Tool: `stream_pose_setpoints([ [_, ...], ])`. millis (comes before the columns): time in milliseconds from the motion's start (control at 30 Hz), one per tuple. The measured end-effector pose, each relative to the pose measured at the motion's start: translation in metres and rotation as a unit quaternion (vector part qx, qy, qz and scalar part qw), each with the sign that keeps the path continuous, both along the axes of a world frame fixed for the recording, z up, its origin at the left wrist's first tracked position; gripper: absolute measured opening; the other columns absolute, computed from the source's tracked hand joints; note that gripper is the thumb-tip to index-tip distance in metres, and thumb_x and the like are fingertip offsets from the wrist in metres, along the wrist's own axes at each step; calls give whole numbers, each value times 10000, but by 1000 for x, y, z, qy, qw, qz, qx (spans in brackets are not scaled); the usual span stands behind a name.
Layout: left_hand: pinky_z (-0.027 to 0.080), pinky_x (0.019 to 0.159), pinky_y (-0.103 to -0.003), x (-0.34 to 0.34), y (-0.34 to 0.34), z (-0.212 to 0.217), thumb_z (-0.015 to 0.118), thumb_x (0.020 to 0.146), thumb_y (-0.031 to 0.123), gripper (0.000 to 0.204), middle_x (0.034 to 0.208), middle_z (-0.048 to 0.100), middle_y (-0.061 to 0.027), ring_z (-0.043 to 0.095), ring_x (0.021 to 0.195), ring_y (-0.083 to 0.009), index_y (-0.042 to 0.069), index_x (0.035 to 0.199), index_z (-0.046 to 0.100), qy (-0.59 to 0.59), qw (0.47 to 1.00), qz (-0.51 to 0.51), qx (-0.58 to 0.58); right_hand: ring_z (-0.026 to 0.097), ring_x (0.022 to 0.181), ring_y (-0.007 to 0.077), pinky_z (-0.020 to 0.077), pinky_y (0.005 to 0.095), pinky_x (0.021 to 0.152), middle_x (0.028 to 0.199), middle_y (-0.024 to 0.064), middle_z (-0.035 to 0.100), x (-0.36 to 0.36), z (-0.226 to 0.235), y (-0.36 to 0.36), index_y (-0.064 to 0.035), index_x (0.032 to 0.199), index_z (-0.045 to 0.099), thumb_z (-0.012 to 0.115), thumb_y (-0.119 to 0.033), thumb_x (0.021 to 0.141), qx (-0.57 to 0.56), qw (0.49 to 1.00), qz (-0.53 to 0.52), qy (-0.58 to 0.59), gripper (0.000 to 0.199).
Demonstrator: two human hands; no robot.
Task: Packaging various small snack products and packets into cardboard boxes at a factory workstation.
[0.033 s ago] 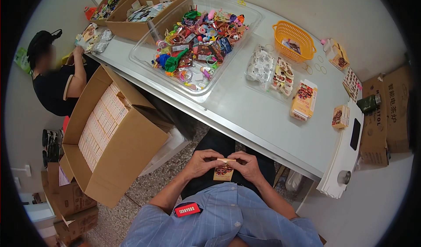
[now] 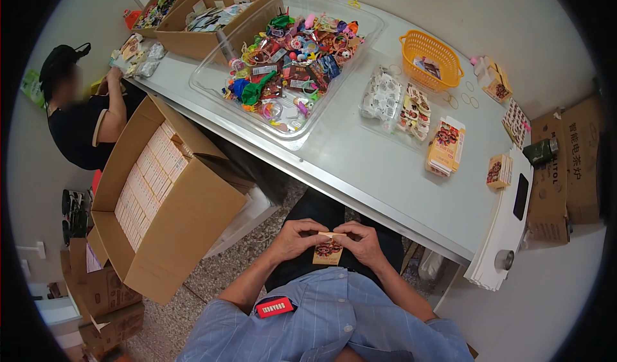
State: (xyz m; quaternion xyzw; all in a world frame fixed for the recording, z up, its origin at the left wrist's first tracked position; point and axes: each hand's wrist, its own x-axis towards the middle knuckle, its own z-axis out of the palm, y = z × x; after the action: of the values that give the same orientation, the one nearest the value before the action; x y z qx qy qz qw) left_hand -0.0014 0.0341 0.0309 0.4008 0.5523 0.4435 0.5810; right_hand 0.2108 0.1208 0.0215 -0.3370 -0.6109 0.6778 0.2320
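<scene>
A small yellow paper box (image 2: 328, 253) with a dark-red cartoon print is held over my lap. My left hand (image 2: 295, 238) pinches its top left corner, while my right hand (image 2: 362, 241) grips the top right corner. Both thumbs press along the upper edge, where a pale flap shows between them. On the table, ahead and to the right, lies a stack of similar yellow printed cartons (image 2: 445, 147). Smaller printed boxes (image 2: 499, 171) stand close to the table's right end.
A clear plastic tray (image 2: 292, 145) of mixed small toys covers the table's middle. Beyond the bagged stickers (image 2: 384, 93) stands an orange basket (image 2: 411, 57). At my left an open carton (image 2: 186, 233) holds rows of packed boxes. Another person (image 2: 83, 118) sits at far left.
</scene>
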Motion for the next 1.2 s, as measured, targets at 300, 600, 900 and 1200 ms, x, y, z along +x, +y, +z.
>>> stream_pose_setpoints([
  [300, 531, 775, -249, -5, 6, -2, 745, 898, 120, 171, 939, 730, -79, 674, 883, -119, 14, 1030, 768, 10, 999, -25, -27, 649, 837, 143, 509, 259, 747, 928, 102, 711, -1, -3, 3, 34, 983, 749, 725, -61, 884, -7, 1000, 5, 6, 139],
  [600, 549, 851, -297, -4, -5, -8, 714, 926, 133, 227, 1045, 744, -128, 703, 954, -196, 6, 1114, 736, 58, 995, -77, 25, 687, 850, 213, 543, 304, 761, 924, 117, 718, 11, -5, -1, 2, 989, 756, 748, -54, 857, 163, 986, 31, 9, 144],
  [900, 566, 824, -307, 2, -20, -2, 758, 868, 71, 172, 987, 742, -145, 713, 915, -217, -4, 1023, 761, 107, 989, -14, 97, 689, 884, 194, 545, 307, 770, 1001, 116, 713, 10, 4, -12, -4, 1070, 728, 741, -41, 861, 208, 977, 44, 28, 212],
  [1200, 560, 605, -308, 15, 9, 77, 833, 756, 73, 285, 1015, 726, -107, 702, 731, -228, 76, 1022, 731, 349, 848, -29, 396, 653, 938, 138, 528, 248, 819, 1110, 128, 677, 31, 59, 24, -10, 1375, 513, 604, -97, 976, -215, 972, 30, -85, 418],
])
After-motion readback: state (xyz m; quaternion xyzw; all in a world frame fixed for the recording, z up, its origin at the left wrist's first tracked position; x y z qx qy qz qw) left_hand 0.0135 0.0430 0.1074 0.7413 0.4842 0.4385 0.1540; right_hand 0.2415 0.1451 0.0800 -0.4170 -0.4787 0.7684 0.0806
